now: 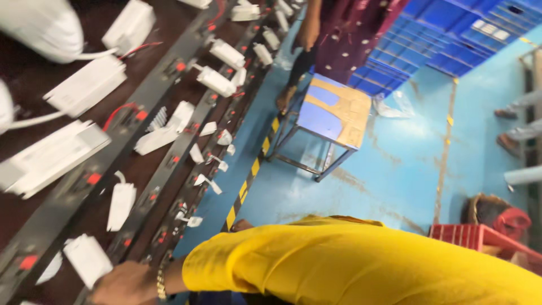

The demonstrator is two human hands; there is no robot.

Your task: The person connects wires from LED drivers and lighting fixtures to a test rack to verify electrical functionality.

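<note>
One arm in a yellow sleeve [350, 262] stretched across the bottom of the view from right to left. At its end a bare hand [127, 282], a gold-coloured bracelet [162, 284] at the wrist, lay knuckles up at the lower left edge. Its fingers ran out of frame, so their grip could not be told. Whether it was the left or right hand could not be told

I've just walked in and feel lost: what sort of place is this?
Most likely a factory floor for electrical parts. Rows of white boxes with red wires sit on a long dark rack, blue crates are stacked behind, and a yellow-black stripe marks the blue floor.
</note>
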